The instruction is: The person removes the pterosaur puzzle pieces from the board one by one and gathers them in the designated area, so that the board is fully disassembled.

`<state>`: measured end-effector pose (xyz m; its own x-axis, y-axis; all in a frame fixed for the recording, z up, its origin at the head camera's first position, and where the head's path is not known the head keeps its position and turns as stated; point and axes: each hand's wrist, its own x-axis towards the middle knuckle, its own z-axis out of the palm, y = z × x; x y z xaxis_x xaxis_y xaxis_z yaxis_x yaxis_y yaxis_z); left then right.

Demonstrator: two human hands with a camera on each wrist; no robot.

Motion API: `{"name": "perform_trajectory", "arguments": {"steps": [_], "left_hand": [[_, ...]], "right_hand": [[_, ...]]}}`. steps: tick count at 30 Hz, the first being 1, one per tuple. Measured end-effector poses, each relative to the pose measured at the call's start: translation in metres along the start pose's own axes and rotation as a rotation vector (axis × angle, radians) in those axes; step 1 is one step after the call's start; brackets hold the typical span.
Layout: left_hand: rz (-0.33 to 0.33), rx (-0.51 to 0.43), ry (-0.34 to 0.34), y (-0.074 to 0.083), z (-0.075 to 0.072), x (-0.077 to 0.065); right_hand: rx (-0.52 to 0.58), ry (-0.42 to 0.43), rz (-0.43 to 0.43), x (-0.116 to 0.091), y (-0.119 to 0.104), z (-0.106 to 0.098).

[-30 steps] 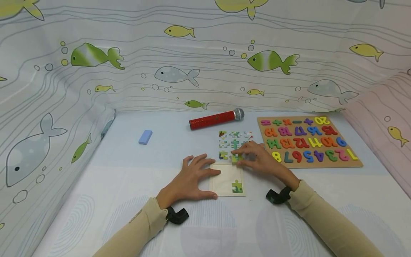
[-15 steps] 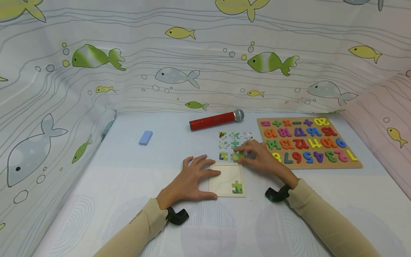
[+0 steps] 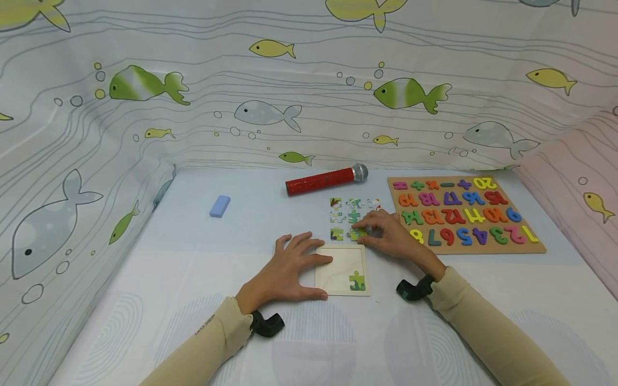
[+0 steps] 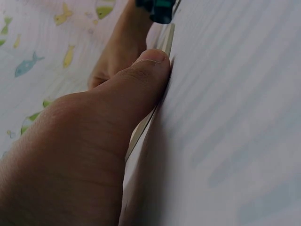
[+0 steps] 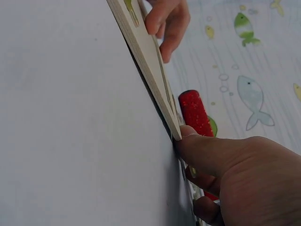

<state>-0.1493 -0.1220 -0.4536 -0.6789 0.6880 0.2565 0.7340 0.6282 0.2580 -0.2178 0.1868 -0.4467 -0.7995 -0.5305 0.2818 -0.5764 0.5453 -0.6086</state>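
A small wooden puzzle tray lies before me, with one green jigsaw piece in its near right corner. My left hand spreads over the tray's left side, fingers extended; its thumb rests at the tray's edge in the left wrist view. My right hand pinches a green puzzle piece between thumb and fingers, just beyond the tray's far edge. Several other puzzle pieces lie in rows there, some hidden behind the right hand. In the right wrist view the right thumb overlaps the tray corner.
A red microphone lies behind the puzzle pieces. To the right is a wooden number board with colourful numerals. A blue block sits at the left. A fish-patterned cloth hangs behind and along both sides.
My right hand has moved the pinched puzzle piece slightly away from the tray, into the near row of loose pieces. The left hand and the tray have stayed put.
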Motion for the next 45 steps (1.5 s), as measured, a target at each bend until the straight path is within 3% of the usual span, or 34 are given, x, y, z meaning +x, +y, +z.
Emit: {"name": "perform_trajectory", "arguments": {"steps": [45], "left_hand": [[-0.004,-0.011,-0.01,0.0,-0.0001,-0.0005]], "right_hand": [[-0.044,-0.048,0.06,0.0033,-0.0003,0.0013]]}}
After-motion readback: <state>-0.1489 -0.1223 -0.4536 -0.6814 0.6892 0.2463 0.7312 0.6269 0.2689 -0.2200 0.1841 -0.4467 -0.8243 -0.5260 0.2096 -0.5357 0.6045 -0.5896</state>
